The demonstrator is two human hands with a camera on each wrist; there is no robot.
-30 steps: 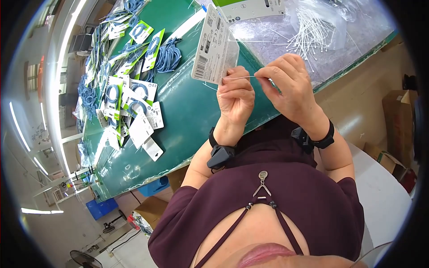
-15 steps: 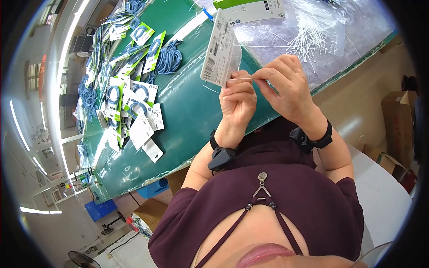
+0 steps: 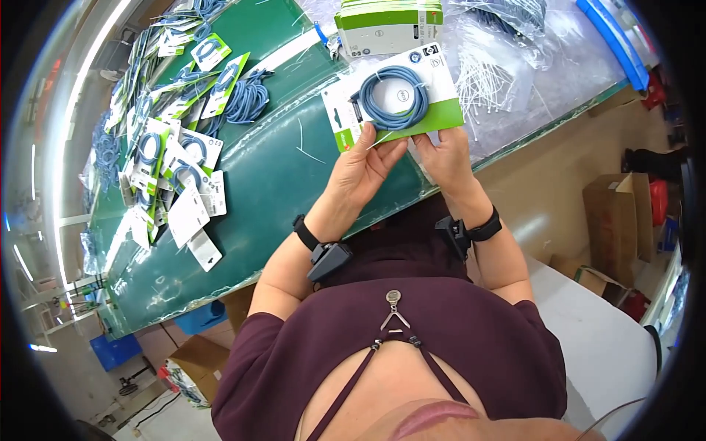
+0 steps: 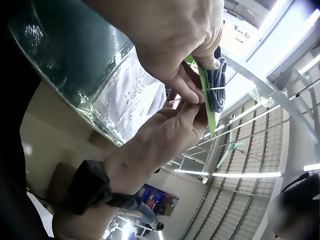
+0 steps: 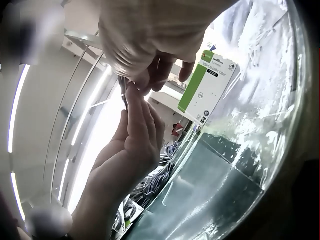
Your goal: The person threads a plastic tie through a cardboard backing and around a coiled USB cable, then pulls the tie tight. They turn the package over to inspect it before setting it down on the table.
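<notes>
A white and green card (image 3: 441,81) with a coiled blue-grey cable (image 3: 421,103) faces up between both hands. My left hand (image 3: 355,173) grips its lower left part, thumb on the front and fingers behind. A thin white cable tie (image 3: 380,140) sticks out beside that thumb. My right hand (image 3: 450,162) holds the card's lower edge, its fingertips hidden behind it. In the left wrist view the card appears edge-on (image 4: 209,102), with the right hand (image 4: 170,132) at its back. Both hands meet closely in the right wrist view.
A stack of similar cards (image 3: 379,37) stands behind the held one. White ties (image 3: 482,81) lie in clear plastic at the right. Loose ties (image 3: 309,154) lie on the green table (image 3: 272,191). Carded cables (image 3: 180,158) are heaped at the left, with a cable bundle (image 3: 248,99) beside them.
The card, earlier upright with its barcode side showing, is now turned cable side up. My right hand has moved from pulling at a white tie to the card's lower edge. The view has shifted.
</notes>
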